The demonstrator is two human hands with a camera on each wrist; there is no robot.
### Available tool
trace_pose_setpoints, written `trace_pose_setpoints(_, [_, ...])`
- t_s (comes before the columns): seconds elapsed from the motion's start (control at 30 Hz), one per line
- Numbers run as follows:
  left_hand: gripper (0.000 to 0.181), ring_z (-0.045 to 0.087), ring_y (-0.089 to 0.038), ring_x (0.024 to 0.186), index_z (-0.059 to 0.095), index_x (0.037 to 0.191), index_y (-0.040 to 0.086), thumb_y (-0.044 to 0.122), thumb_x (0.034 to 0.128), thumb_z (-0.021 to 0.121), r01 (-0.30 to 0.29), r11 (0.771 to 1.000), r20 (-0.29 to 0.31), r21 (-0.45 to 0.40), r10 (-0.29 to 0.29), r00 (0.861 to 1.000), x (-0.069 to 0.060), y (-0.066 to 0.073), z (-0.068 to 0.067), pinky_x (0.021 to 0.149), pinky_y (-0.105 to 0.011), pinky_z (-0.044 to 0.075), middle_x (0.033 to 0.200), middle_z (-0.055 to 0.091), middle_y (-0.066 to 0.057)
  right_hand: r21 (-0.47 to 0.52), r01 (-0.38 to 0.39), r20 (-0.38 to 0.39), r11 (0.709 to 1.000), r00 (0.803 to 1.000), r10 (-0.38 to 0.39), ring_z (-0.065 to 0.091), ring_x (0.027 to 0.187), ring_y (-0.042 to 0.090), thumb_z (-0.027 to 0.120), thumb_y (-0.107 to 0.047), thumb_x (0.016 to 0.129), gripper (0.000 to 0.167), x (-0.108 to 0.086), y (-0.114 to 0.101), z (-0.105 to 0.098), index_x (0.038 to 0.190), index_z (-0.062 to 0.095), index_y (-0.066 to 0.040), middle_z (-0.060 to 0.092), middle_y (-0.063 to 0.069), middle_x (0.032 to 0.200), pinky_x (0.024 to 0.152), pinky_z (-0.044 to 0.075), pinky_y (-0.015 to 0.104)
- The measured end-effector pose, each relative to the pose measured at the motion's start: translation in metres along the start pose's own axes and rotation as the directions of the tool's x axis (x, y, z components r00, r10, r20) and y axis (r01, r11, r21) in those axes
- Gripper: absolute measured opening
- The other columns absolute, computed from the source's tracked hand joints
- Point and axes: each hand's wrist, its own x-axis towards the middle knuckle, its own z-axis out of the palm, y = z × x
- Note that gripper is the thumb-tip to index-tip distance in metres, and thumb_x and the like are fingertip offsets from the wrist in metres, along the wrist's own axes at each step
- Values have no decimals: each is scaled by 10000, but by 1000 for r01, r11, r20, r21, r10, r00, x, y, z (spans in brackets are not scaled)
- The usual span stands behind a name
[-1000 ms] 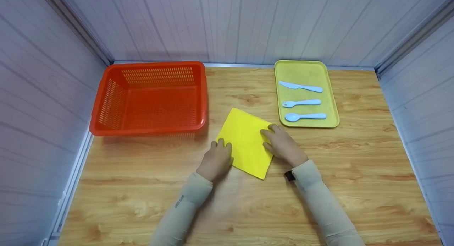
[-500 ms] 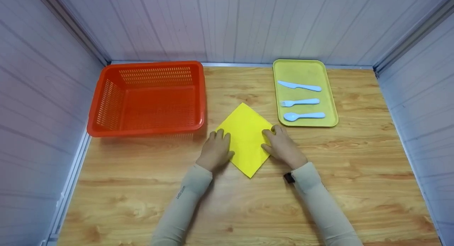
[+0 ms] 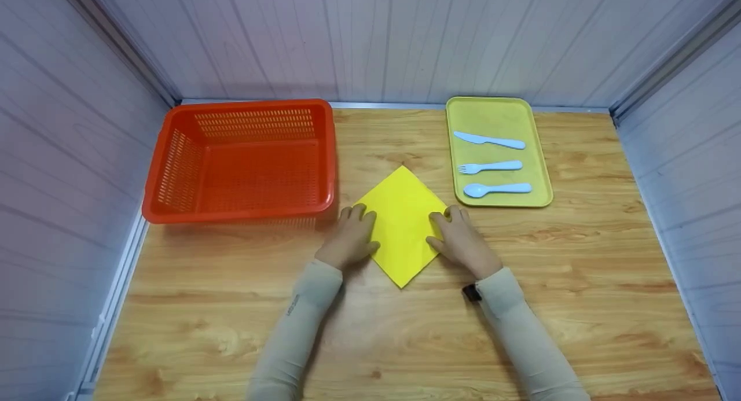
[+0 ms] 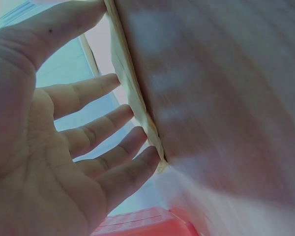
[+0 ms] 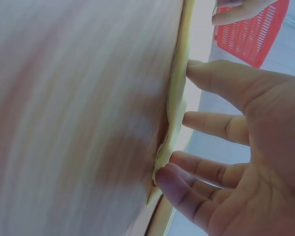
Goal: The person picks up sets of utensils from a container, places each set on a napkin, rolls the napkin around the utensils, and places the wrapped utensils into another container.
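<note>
L hand (image 3: 349,237) & R hand (image 3: 464,240) both spread, fingertips on side corners of cloth (image 3: 403,227), prob. to keep it flat. Cloth's mid table (image 3: 613,308), one corner twd front edge; basket (image 3: 237,216), tray (image 3: 492,114) at back edge, prob. for room.

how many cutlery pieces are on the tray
3, all on the tray: the knife farthest back, the fork in the middle, the spoon nearest the front edge. None looks hidden there.
</note>
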Motion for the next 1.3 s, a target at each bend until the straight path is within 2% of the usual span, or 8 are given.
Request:
trace_pose_setpoints(0.17, [656,292,-351,1400,435,1506,102,325,941,683,5,1000,7,-4,-5,1000,0,0,-1,1127,-491,314,1570,304,-134,9,-16,11,1000,1000,16,426,1119,386,671,-281,974,512,0,0,-1,1372,534,10,426,266,1255,917,464,477])
trace_pose_setpoints(0.37, [645,321,-360,1387,449,1493,90,351,949,674,-10,999,-1,42,10,1000,0,0,1,1119,-493,326,1552,332,-156,24,-12,9,1000,1000,12,425,1110,378,674,-275,973,492,0,1,-1,1353,543,8,430,261,1243,916,459,476])
trace_pose_setpoints(0.63, [593,402,-360,1323,498,1442,68,329,944,684,-35,994,-52,101,41,998,-3,3,2,1084,-484,377,1468,415,-175,16,14,-9,1000,1000,-14,424,1103,388,684,-271,966,487,-1,1,-1,1324,549,30,437,267,1236,914,452,488])
trace_pose_setpoints(0.77, [542,441,-364,1291,522,1411,45,299,950,653,-50,990,-85,135,62,994,-6,8,-1,1060,-471,409,1416,455,-187,7,27,-33,1000,999,-27,432,1113,400,677,-258,969,449,0,0,-3,1283,554,39,450,269,1226,929,444,495])
trace_pose_setpoints(0.97, [540,423,-362,1338,520,1416,45,329,971,630,-90,986,-102,144,105,989,-4,28,-7,1078,-478,398,1459,455,-189,-30,46,-146,999,988,-50,511,1064,394,667,-201,972,399,0,6,-13,1269,581,51,521,242,1167,895,487,475])
trace_pose_setpoints(1.2, [525,458,-355,1309,538,1390,34,335,971,639,-200,963,-133,181,225,965,9,61,-6,1035,-443,447,1433,488,-186,-87,63,-288,994,954,-86,564,949,364,662,-101,960,250,-2,32,-28,1164,647,41,583,195,1050,789,522,454])
trace_pose_setpoints(1.3, [557,457,-349,1315,517,1411,35,350,968,641,-227,951,-120,210,255,959,16,78,-3,1018,-438,462,1443,477,-187,-109,86,-337,990,934,-118,581,887,365,680,-57,935,215,-2,47,-34,1123,663,44,602,194,1002,740,526,457])
